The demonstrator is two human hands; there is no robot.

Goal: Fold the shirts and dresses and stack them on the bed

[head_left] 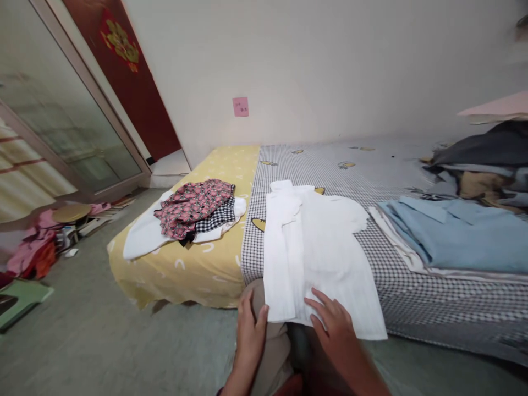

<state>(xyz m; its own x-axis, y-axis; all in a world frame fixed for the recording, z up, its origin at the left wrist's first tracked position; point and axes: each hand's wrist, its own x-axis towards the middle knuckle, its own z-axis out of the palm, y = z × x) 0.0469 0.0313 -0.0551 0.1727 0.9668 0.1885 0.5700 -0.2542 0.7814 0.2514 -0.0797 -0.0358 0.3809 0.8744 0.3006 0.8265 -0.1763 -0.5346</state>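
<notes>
Left hand and right hand nearest camera, both open. Left: fingers loosely spread, thumb at lower left corner of white shirt; can't tell if it pinches the cloth. Right: palm down, fingers spread over the shirt near its hem, not gripping. Seated person's knee in beige trousers just beside left hand.

White shirt lies flat on checked bedding, hem overhanging front edge; left side folded inward, a sleeve lying along it, right side spread out. Bedding printed with yellow carrot-like motifs.

Left of it, on yellow bedding: loose heap, with pink patterned garment on top, black-and-white gingham garment and white cloth under. Right: folded light-blue shirt stacked on whitish garment. Behind that, dark and brown clothes pile.

Writing: pink note on wall, two short handwritten bits, too small to read. Red panel has gold emblem, possibly a character, unreadable. No legible brand or label on clothes.

Floor, far left: green stool, pink and orange cloth items.
</notes>
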